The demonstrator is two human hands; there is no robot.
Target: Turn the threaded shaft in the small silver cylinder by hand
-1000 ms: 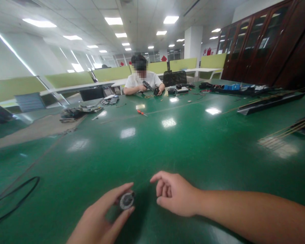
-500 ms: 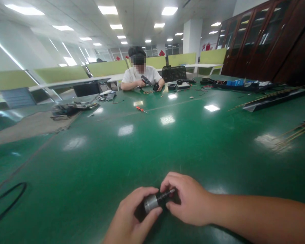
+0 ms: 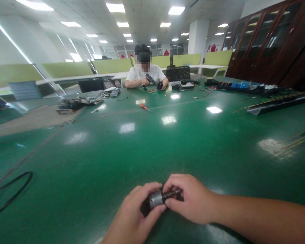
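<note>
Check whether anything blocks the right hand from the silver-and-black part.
Nothing visible does. The right hand has its fingers at the part's dark shaft, while the left hand holds the silver cylinder.

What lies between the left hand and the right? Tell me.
In the head view, a silver metal cylinder and its narrower dark shaft: left hand holding the cylinder, right hand with fingers around the shaft.

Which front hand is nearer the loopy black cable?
Left. The left hand is right of the black cable, apart from it; the right hand is farther right.
</note>
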